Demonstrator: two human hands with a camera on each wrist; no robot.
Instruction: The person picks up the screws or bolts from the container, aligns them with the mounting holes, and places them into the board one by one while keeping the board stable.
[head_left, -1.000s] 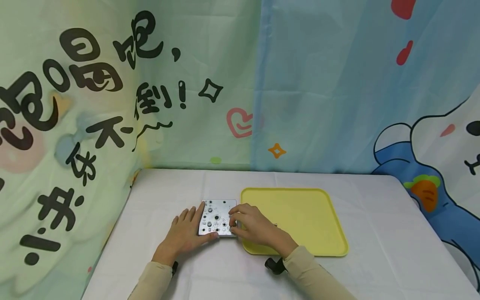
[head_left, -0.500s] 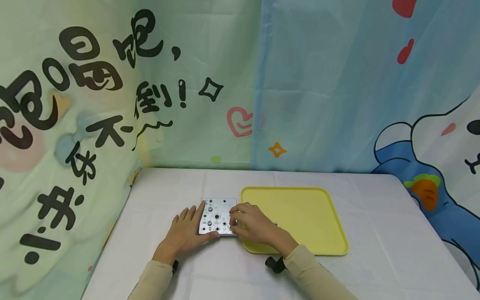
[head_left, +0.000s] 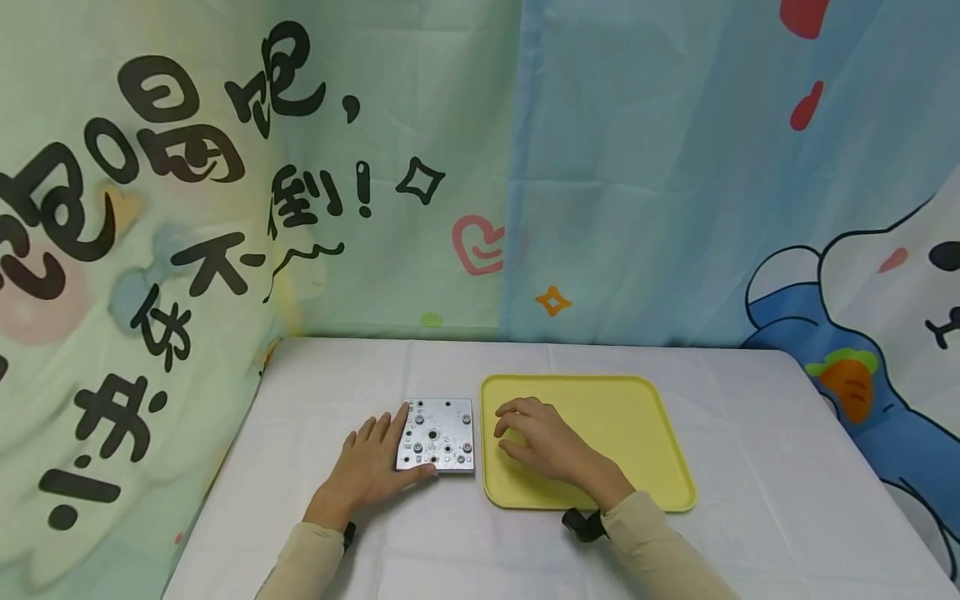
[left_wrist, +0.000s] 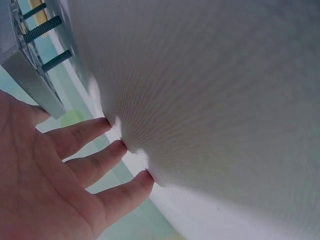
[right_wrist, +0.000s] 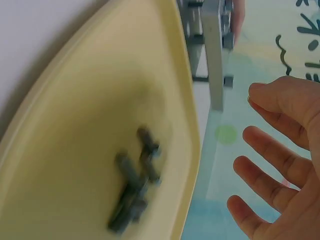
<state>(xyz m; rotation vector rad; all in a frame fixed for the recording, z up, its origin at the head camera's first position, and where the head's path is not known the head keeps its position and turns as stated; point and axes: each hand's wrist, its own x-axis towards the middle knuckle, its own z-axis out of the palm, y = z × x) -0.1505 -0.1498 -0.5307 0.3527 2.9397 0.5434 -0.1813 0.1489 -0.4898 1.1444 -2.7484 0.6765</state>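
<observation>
A silver metal plate (head_left: pixel 442 429) with round holes lies on the white cloth. Screws (left_wrist: pixel 44 29) pass through it, threaded ends below, with heads (right_wrist: pixel 228 81) on the upper side. My left hand (head_left: pixel 372 462) touches the plate's left side, thumb along the front edge and forefinger near the back corner. Three other fingers are straight, their tips on the cloth in the left wrist view. Above the yellow tray (head_left: pixel 622 408) hovers my right hand (head_left: pixel 547 442), fingers loosely bent and holding nothing. Several dark screws (right_wrist: pixel 130 172), blurred, lie in the tray in the right wrist view.
White cloth (head_left: pixel 390 550) covers the table. The tray stands just right of the plate, a narrow strip of cloth between them. A printed curtain (head_left: pixel 600 208) hangs behind the table. A black device (head_left: pixel 581 525) is strapped at the right wrist.
My right hand has left the plate's right edge and moved right over the tray, uncovering screw heads on that side. The left hand and the plate stay put.
</observation>
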